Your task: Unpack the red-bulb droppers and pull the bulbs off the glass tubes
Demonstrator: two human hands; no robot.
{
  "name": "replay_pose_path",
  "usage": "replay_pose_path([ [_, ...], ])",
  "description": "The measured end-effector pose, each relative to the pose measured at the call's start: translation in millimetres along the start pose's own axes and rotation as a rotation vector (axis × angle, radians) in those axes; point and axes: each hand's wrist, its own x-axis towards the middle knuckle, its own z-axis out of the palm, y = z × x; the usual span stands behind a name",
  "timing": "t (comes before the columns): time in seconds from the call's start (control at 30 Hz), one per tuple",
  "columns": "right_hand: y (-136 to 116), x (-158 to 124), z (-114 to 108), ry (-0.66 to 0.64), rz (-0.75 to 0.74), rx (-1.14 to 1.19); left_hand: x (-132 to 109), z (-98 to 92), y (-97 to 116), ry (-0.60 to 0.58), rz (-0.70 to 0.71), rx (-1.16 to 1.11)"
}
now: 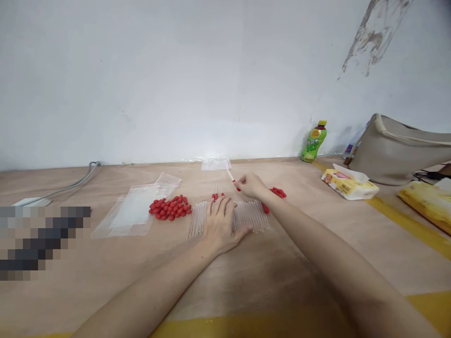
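Note:
My left hand (221,226) lies spread, palm down, over a row of thin clear tubes (250,216) on the table. Just beyond its fingertips are a few red-capped droppers (216,196), their thin clear stems pointing toward the wall. My right hand (249,184) pinches the red end of a clear dropper (230,175), whose stem points up and to the left. A pile of red rubber bulbs (169,208) sits left of the tubes. More red bulbs (278,192) lie beyond my right forearm, partly hidden by it.
Clear zip bags (132,211) lie at the left, and another bag (215,164) rests by the wall. A green bottle (314,142), tissue pack (348,182), grey bag (398,150) and yellow pack (428,204) stand or lie at the right. A cable (79,182) runs at the left.

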Motion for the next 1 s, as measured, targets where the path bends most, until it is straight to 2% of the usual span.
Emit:
replay_pose_path([
  [0.1, 23, -38, -14, 0.121, -0.11, 0.012, -1, -7.4, -7, 0.161, 0.032, 0.073],
  [0.17, 40, -65, -15, 0.268, -0.368, -0.058, -1, -12.4, -11, 0.231, 0.119, 0.141],
  [0.27, 58, -99, -6, 0.393, -0.61, -0.177, 0, -14.2, -13, 0.207, 0.291, 0.219],
  [0.37, 62, -117, 5, 0.496, -0.723, -0.193, -3, -8.9, -13, 0.151, 0.438, 0.233],
  [0.5, 58, -119, 15, 0.516, -0.781, -0.14, -8, -3.4, -15, 0.124, 0.538, 0.191],
  [0.63, 56, -113, 19, 0.475, -0.852, -0.141, -10, -5.5, -17, 0.115, 0.509, 0.102],
  [1.0, 53, -114, 20, 0.511, -1.026, -0.145, -18, -7.6, -17, 0.094, 0.53, -0.08],
])
